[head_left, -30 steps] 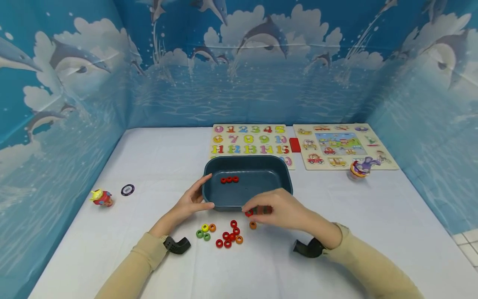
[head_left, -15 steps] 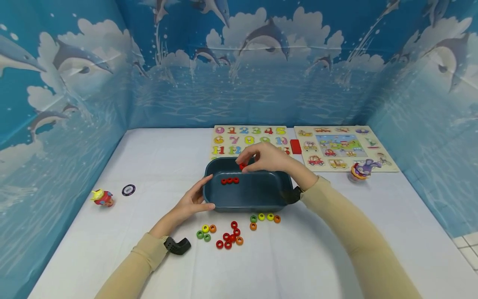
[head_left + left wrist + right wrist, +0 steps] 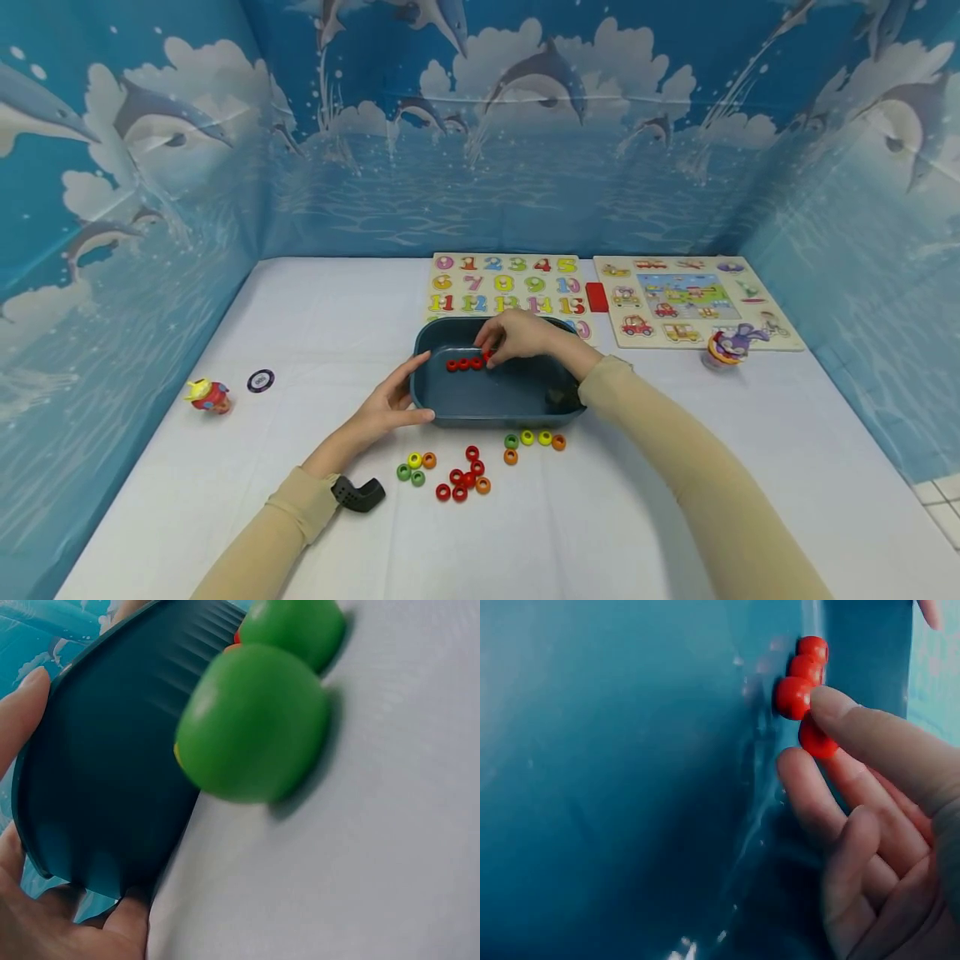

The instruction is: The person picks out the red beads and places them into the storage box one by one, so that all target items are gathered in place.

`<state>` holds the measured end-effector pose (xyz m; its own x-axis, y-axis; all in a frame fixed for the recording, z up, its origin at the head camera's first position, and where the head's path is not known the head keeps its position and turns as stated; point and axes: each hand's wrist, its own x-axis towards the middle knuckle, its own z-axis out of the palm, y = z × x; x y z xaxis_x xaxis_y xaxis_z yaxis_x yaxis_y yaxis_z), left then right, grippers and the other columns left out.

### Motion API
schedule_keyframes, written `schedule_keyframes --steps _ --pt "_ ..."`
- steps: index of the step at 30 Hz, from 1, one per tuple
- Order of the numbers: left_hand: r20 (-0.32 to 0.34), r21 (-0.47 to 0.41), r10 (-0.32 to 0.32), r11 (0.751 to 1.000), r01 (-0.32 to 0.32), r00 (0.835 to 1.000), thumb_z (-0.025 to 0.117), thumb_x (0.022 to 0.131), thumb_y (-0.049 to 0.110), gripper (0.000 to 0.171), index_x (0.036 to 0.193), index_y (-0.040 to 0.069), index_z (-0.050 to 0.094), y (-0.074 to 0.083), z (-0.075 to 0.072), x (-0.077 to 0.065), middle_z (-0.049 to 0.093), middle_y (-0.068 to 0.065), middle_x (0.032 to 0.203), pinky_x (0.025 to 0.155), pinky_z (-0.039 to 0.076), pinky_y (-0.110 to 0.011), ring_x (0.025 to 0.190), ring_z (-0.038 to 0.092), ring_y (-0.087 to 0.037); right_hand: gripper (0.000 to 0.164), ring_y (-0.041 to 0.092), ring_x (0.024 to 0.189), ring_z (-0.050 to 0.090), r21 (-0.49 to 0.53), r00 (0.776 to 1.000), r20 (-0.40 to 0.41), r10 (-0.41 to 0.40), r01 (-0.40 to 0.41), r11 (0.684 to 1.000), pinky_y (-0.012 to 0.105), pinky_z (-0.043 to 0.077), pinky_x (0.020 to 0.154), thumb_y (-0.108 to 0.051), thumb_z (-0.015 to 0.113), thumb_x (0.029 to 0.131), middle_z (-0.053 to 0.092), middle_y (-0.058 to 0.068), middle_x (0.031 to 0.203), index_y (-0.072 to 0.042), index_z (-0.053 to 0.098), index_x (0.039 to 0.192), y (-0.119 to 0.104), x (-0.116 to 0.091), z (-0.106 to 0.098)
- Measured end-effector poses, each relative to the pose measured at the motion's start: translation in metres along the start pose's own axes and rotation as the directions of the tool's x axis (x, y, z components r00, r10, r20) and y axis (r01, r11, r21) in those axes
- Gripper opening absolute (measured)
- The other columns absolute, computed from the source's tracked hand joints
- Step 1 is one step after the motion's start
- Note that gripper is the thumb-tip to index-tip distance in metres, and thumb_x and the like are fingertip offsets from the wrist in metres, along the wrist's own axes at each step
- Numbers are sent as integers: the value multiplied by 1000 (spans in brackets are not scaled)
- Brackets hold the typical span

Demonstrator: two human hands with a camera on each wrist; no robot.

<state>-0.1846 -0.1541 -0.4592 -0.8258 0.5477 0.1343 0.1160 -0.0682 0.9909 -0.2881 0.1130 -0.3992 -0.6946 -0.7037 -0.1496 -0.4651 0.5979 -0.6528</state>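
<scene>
Glossy red round bead (image 3: 819, 741) now lowered inside dark-teal rectangular tray (image 3: 480, 398), just beside three o'clock end of row of three matching beads (image 3: 806, 670); row nears four. Right hand (image 3: 517, 335) pinches it, thumb to finger. Left hand (image 3: 381, 410), spread wide, touches tray's nine o'clock end. Versus earlier: bead lower, left hand unmoved.

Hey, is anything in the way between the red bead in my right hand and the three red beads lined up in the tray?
Nothing visible. Your right hand pinches the red bead just beside the end of the row in the tray; whether bead and row touch is unclear.
</scene>
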Motion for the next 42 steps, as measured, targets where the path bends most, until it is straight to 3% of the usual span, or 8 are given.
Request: schedule_keyframes --steps 9,17,21,26,30,34,42 --pt "-1 4 -1 1000 1 1000 69 78 7 82 143 14 20 1 0 -1 5 -4 148 106 19 -37 133 10 -26 35 5 73 58 -116 999 15 35 -33 993 23 49 64 -21 76 71 64 -8 88 -15 64 104 2 4 7" --pt "-2 0 -1 1000 1 1000 68 78 6 81 143 14 20 1 0 -1 6 -3 148 106 18 -38 134 10 -26 39 5 77 59 -97 999 2 46 -45 994 22 50 67 -21 75 72 64 -5 94 -14 63 108 -4 1 1" --pt "3 -1 12 1000 -12 1000 67 78 4 81 143 13 20 2 1 -1 5 -5 148 106 17 -39 133 10 -27 40 9 76 60 -65 999 -39 -1 -1 998 25 51 66 -18 73 74 64 -1 98 -10 61 112 -22 -14 -16" --pt "1 7 13 1000 -13 1000 66 78 2 81 143 13 19 3 1 0 5 -7 148 105 17 -41 133 10 -29 41 8 74 59 -14 986 -121 -113 112 994 26 51 67 -23 71 76 63 -1 103 -13 60 114 -53 -48 -27" --pt "-2 10 11 1000 -11 1000 67 78 2 82 143 11 18 3 1 0 4 -8 148 105 17 -42 133 9 -30 36 5 73 59 42 965 -158 -208 217 975 26 51 62 -26 70 77 62 -3 103 -17 61 111 -71 -75 -13" --pt "-6 11 6 1000 -6 1000 68 78 5 82 143 11 18 2 0 -1 5 -5 148 105 18 -40 133 10 -28 30 1 69 58 24 948 -171 -270 278 960 23 49 53 -29 68 79 62 -11 98 -21 63 107 -79 -95 14" --pt "5 2 24 1000 -24 1000 68 78 6 82 143 10 18 -1 0 1 9 -4 147 105 19 -41 133 12 -28 32 1 63 55 88 959 -161 -233 249 965 20 47 48 -15 70 78 63 -7 86 -21 62 109 -75 -115 68"
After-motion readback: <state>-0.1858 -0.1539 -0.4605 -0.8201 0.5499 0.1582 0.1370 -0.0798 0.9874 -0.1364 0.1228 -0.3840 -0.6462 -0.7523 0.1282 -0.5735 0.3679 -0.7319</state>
